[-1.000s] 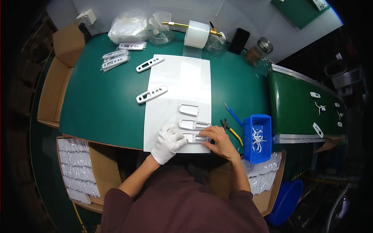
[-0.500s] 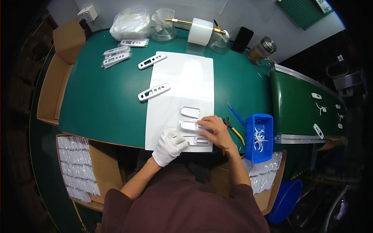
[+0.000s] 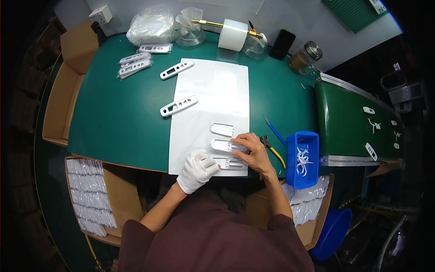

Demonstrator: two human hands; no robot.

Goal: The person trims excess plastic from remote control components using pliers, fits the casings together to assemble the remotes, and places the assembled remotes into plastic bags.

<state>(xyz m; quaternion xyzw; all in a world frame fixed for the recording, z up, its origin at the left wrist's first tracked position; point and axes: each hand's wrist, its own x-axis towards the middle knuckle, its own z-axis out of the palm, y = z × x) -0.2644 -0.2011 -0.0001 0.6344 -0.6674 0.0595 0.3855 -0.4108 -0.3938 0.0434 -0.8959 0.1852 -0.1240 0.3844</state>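
My left hand (image 3: 198, 171), in a white glove, is closed at the left end of the lowest white plastic shell (image 3: 234, 164). A bare fingertip shows beside that shell; whether anything is pinched inside the glove is hidden. My right hand (image 3: 253, 153), bare, is closed with thumb and fingers on the right part of the middle white plastic shell (image 3: 221, 145). Just above lies a third white shell (image 3: 222, 129), hollow side up and untouched. All three shells rest on a white sheet (image 3: 210, 90).
Two white device covers with cut-outs (image 3: 179, 106) lie at the sheet's left. Pliers (image 3: 275, 156), a blue-handled knife (image 3: 275, 131) and a blue bin (image 3: 302, 181) of white scraps are right. A green conveyor (image 3: 349, 122) stands beyond; cartons (image 3: 120, 195) flank the lap.
The middle shell and my right fingers have shifted very slightly. My left hand stays at the lowest shell.
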